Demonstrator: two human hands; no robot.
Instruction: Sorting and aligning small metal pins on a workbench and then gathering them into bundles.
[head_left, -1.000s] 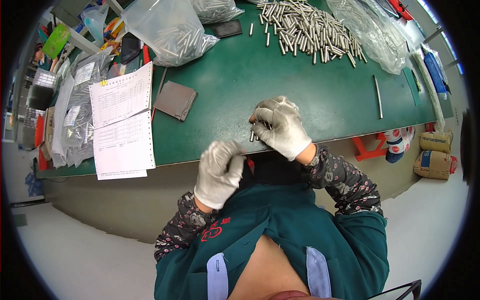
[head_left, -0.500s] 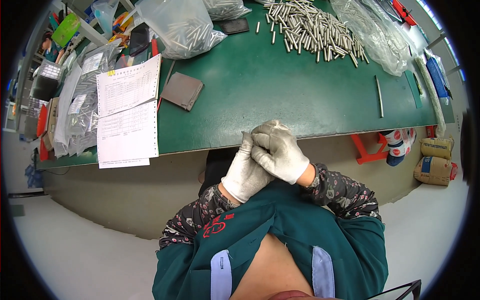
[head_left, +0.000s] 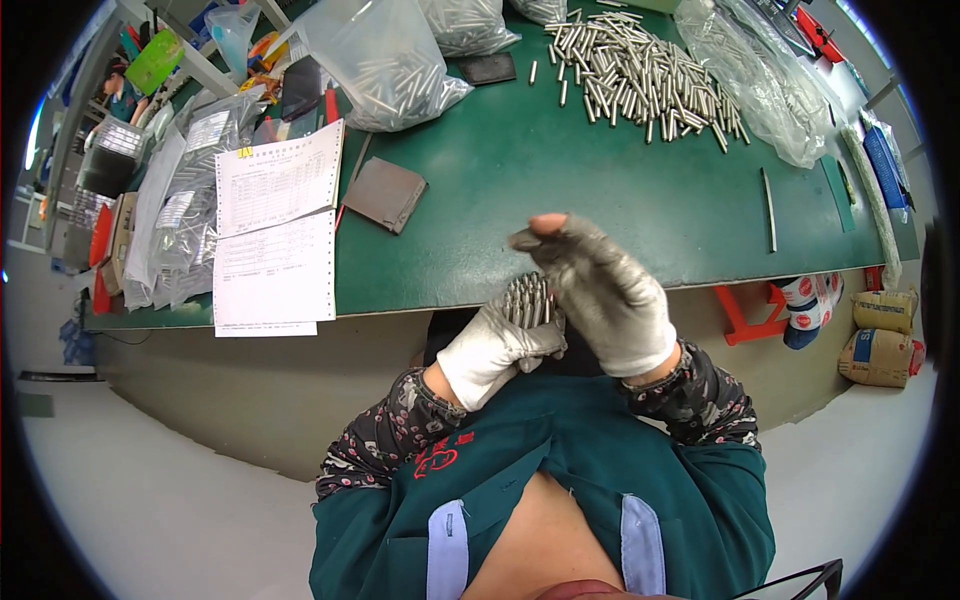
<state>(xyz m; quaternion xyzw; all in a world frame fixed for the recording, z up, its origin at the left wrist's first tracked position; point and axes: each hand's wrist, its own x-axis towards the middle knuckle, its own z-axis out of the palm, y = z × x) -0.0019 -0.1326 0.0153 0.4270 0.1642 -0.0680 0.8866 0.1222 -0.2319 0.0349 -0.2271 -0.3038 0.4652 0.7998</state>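
My left hand (head_left: 500,345), in a white glove with grey-stained fingers, is closed around a bundle of short metal pins (head_left: 528,300). The pins lie side by side, their ends pointing toward the table edge. Just right of the bundle, my right hand (head_left: 610,295) is raised with its fingers stretched out. Its glove is stained grey, and one bare fingertip shows. I see nothing held in it. Farther back on the green table lies a loose pile of similar metal pins (head_left: 645,75), with a few lying apart at its left side.
A clear bag of pins (head_left: 385,75) stands back left, near a flat grey block (head_left: 386,194). Printed sheets (head_left: 277,230) overhang the table's front edge. Plastic bags (head_left: 760,90) and a thin metal rod (head_left: 769,210) lie right. A red stool (head_left: 745,318) stands below the table.
My hands, clasped together before, have come apart. The right one has lifted and opened, uncovering the pins in the left. The whole view has shifted slightly.
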